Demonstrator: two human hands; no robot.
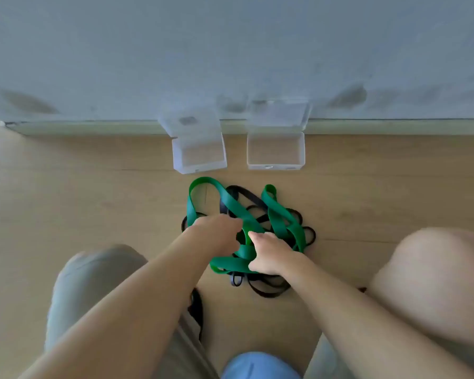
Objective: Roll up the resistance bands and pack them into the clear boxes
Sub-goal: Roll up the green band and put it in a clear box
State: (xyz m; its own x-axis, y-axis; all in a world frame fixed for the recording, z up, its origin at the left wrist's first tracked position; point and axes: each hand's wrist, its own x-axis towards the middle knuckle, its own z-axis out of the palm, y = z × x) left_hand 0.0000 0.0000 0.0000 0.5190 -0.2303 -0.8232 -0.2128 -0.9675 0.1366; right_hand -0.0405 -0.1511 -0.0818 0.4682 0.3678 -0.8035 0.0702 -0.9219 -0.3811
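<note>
A wide green resistance band (231, 203) lies tangled with a thin black band (268, 289) in a heap on the wooden floor. My left hand (216, 232) reaches into the heap's left side, fingers curled down among the loops. My right hand (270, 254) grips a fold of the green band at the near side of the heap. Beyond the heap stand two clear boxes with their lids open against the wall: the left box (200, 154) and the right box (275, 151). Both look empty.
A grey wall (230, 50) with a skirting board runs across the back, right behind the boxes. My knees (433, 277) frame the heap on both sides. A black strap (196, 307) lies by my left leg.
</note>
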